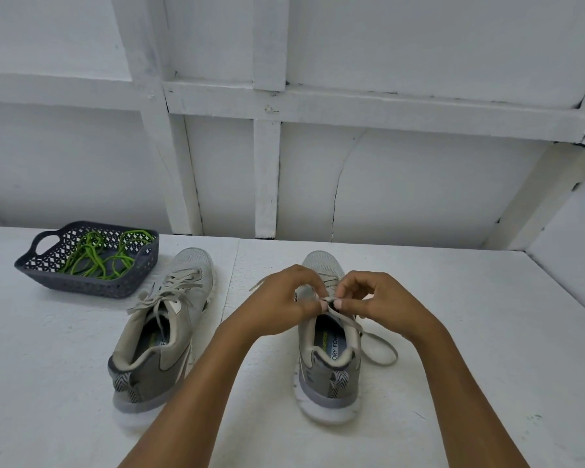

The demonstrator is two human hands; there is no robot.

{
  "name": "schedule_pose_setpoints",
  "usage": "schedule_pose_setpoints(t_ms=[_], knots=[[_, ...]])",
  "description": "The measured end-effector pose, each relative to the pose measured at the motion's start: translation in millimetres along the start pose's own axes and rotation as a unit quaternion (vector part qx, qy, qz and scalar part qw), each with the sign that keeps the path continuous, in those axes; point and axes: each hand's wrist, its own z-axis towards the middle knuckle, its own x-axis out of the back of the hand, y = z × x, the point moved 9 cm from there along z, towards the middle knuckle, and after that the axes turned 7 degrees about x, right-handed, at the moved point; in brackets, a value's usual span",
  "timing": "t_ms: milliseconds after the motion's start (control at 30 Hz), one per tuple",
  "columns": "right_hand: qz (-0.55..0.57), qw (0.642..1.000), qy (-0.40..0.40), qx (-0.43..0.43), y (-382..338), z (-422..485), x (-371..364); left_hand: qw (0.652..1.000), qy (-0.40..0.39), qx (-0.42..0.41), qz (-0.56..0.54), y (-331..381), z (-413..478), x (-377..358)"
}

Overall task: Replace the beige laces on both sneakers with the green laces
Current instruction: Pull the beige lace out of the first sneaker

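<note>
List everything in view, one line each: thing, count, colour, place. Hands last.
left sneaker: 1, grey with white sole, table centre-left
right sneaker: 1, grey with white sole, table centre, under the hands
beige laces: 2 sets, beige, one in each sneaker
green laces: tangled bundle, count unclear, green, inside basket
basket: 1, dark grey, table far left
table: 1, white
wall: white panels, behind table
left hand: pinches right sneaker's lace
right hand: pinches the same lace

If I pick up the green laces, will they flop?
Probably flop: the green laces lie in loose loops in the basket. They look thin, so likely light. They seem tangled, so may come up together.
</note>
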Motion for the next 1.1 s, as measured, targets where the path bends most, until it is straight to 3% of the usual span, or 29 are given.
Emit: schedule_pose_setpoints(t_ms=[100,333,467,567,633,767,867,967,1033,1100], knots=[[0.0,1.0,0.019,-0.009,5.4,-0.2,3.7,0.997,0.0,0.015,-0.07,-4.9,0.2,-2.2],[0.15,0.981,0.105,-0.065,28.6,-9.1,8.8,0.959,0.044,0.092,-0.264,-25.6,-5.2,-1.3],[0.305,0.944,0.107,-0.06,27.3,-6.8,0.0,0.982,0.0,0.083,-0.169,-16.3,-7.3,-10.6],[0.428,0.896,0.114,-0.039,23.2,-6.9,3.7,0.973,0.016,0.098,-0.208,-17.0,-6.7,-9.5],[0.455,0.882,0.121,-0.034,23.8,-8.8,9.8,0.95,0.007,0.117,-0.289,-19.3,-7.3,-8.7],[0.273,0.955,0.081,-0.086,36.7,-15.5,13.5,0.898,0.015,0.124,-0.422,-22.6,-8.8,2.7],[0.264,0.957,0.08,-0.088,37.7,-16.3,9.5,0.822,0.031,0.116,-0.557,-23.1,-9.1,11.7],[0.43,0.89,0.134,-0.064,28.8,-13.0,12.5,0.737,0.047,0.092,-0.668,-21.6,-11.0,22.6],[0.546,0.821,0.162,-0.054,23.8,-12.3,16.2,0.723,0.049,0.089,-0.683,-21.9,-12.0,27.2],[0.592,0.782,0.186,-0.048,22.3,-13.1,22.3,0.733,0.056,0.099,-0.67,-24.3,-13.0,28.1]])
